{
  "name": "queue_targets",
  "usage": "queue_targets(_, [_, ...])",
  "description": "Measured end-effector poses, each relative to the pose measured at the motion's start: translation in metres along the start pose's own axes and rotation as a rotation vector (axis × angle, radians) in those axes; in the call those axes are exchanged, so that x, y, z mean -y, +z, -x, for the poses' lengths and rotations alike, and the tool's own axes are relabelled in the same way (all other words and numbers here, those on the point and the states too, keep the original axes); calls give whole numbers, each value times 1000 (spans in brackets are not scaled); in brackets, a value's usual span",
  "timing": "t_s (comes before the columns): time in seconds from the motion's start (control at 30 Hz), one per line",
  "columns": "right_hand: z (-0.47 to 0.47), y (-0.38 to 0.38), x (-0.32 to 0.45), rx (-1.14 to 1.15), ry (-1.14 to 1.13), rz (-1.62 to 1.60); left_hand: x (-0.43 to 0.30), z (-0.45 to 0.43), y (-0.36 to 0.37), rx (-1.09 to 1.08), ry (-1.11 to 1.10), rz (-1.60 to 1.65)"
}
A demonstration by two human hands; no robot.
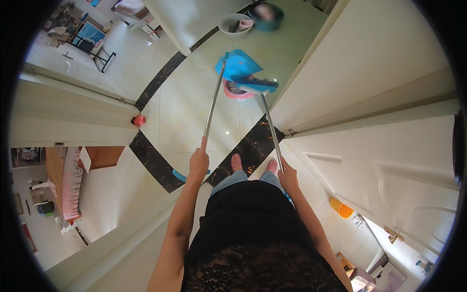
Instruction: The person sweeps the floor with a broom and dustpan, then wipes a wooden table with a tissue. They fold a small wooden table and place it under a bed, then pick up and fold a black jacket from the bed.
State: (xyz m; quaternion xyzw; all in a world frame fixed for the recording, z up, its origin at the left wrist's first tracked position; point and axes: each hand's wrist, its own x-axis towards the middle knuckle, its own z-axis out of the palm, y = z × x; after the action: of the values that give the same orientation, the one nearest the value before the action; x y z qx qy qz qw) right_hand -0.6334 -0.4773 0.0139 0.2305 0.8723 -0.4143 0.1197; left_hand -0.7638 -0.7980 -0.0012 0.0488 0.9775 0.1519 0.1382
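My left hand (199, 160) grips the metal handle of a blue long-handled dustpan (239, 64), whose pan is held out ahead over the tiled hallway floor. In my right hand (289, 176) is the metal handle of a broom; its blue and white head (259, 87) has its grey bristles turned up, away from me. Below the dustpan and broom head, and partly hidden by them, is a pink bin or basin (239, 95) with a liner or contents inside. A curved blue piece (178, 175) shows behind my left hand.
Ahead stand a pale basin (233, 34) holding a pink item and a teal basin (268, 27). A small red object (139, 120) sits by the left door frame. Dark marble threshold strips (251, 146) cross the doorways. A white door (383, 171) and an orange bin (341, 208) are at right.
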Motion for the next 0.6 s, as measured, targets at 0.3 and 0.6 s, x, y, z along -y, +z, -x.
queue_targets(0.3, [-16, 16, -13, -25, -55, 16, -11, -4, 9, 50, -28, 62])
queue_targets(0.6, [-4, -3, 4, 14, 19, 150, 17, -8, -15, 31, -42, 56])
